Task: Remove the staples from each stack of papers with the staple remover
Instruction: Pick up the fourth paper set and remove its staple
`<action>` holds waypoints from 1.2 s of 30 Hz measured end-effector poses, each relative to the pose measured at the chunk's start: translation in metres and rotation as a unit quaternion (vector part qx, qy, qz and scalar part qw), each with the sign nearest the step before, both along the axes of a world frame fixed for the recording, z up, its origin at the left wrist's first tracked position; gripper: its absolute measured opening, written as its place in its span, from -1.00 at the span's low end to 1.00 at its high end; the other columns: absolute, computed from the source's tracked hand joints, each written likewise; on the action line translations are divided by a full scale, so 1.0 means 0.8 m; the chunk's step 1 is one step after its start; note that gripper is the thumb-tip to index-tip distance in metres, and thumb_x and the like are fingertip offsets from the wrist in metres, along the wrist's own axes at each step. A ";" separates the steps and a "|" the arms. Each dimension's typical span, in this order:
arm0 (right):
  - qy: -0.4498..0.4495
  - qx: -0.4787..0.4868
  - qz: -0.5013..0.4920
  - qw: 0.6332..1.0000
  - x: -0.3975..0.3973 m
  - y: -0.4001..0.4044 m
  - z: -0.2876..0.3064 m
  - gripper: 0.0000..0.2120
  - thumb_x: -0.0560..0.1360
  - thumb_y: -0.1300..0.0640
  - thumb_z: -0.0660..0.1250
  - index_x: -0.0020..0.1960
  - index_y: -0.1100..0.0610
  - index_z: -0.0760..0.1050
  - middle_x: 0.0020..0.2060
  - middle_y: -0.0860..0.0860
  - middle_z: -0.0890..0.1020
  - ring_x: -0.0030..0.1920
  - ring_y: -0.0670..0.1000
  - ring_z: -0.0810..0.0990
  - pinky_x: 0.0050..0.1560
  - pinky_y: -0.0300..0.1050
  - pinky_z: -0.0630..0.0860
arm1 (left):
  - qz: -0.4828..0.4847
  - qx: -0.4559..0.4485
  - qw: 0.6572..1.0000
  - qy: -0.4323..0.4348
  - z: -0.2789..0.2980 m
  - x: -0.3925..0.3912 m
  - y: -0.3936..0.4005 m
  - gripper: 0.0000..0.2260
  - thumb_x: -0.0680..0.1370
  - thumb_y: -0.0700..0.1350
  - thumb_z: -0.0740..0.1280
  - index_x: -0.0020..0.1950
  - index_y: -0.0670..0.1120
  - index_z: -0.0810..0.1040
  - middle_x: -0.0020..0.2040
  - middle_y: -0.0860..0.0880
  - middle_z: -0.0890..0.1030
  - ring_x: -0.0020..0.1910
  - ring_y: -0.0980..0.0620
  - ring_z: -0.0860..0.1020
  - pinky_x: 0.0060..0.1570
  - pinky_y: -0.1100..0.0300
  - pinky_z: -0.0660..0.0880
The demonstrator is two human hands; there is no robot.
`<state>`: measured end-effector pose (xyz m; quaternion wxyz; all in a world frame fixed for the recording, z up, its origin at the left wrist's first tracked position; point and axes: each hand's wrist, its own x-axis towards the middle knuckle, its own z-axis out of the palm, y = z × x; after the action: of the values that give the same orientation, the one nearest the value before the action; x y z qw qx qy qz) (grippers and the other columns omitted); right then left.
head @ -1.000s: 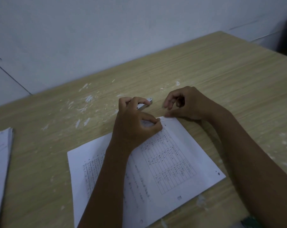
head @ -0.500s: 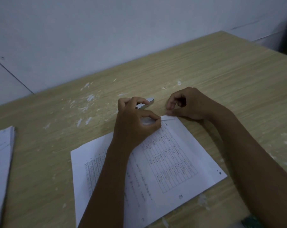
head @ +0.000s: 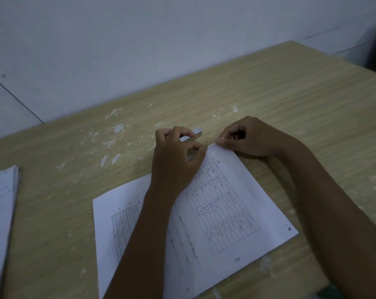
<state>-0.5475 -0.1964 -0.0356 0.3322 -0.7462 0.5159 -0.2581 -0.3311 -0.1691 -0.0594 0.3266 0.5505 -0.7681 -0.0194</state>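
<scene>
A stack of printed papers [head: 232, 203] lies on the wooden table [head: 290, 100] in front of me, its far corner pointing away. My left hand [head: 176, 160] rests on that corner and grips a small silver staple remover [head: 193, 134], whose tip sticks out beyond my fingers. My right hand [head: 249, 139] sits just right of the corner, thumb and forefinger pinched together at the paper's edge. Whether a staple is between those fingertips is too small to tell. The stapled spot itself is hidden under my left hand.
Another stack of papers [head: 1, 203] lies at the table's left edge. White scuffs and flakes [head: 116, 130] mark the tabletop beyond my hands. A pale wall [head: 139, 50] runs along the far side of the table.
Both hands stay at the paper's far corner with only small finger movements. My right fingertips have drawn slightly closer to the paper's edge.
</scene>
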 end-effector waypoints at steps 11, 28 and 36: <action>-0.036 0.030 -0.009 0.999 0.012 0.004 0.003 -0.73 0.56 0.01 0.30 -0.18 0.17 0.60 -0.18 0.10 0.65 -0.21 0.02 0.55 -0.11 -0.11 0.44 | 0.055 -0.034 0.997 -0.049 0.009 0.006 0.004 -0.79 0.50 0.15 0.32 -0.14 0.07 0.67 -0.04 0.15 0.52 0.04 0.08 0.36 -0.05 0.17 0.28; -0.491 0.260 -0.047 0.830 0.026 0.056 0.049 -0.51 0.45 -0.24 0.26 -0.07 0.18 0.68 -0.24 0.07 0.65 -0.25 0.03 0.58 -0.15 -0.06 0.39 | 0.215 -0.028 0.955 0.202 0.085 0.035 0.033 -0.80 0.59 0.14 0.26 0.02 0.10 0.63 -0.07 0.13 0.69 0.00 0.05 0.64 -0.11 0.21 0.43; -0.501 0.281 -0.004 0.818 0.068 0.102 0.041 -0.36 0.51 -0.32 0.11 0.23 0.16 0.58 0.16 0.23 0.63 0.12 0.20 0.61 0.12 0.07 0.54 | 0.318 -0.048 0.869 0.377 0.103 0.086 0.059 -0.74 0.61 0.12 0.24 0.08 0.02 0.65 0.06 0.05 0.70 0.05 0.10 0.64 -0.09 0.27 0.42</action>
<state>-0.4929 -0.1150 -0.0030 0.7392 -0.3858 0.3311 -0.4418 -0.2626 -0.1220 0.0231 0.6058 0.6991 -0.3705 -0.0835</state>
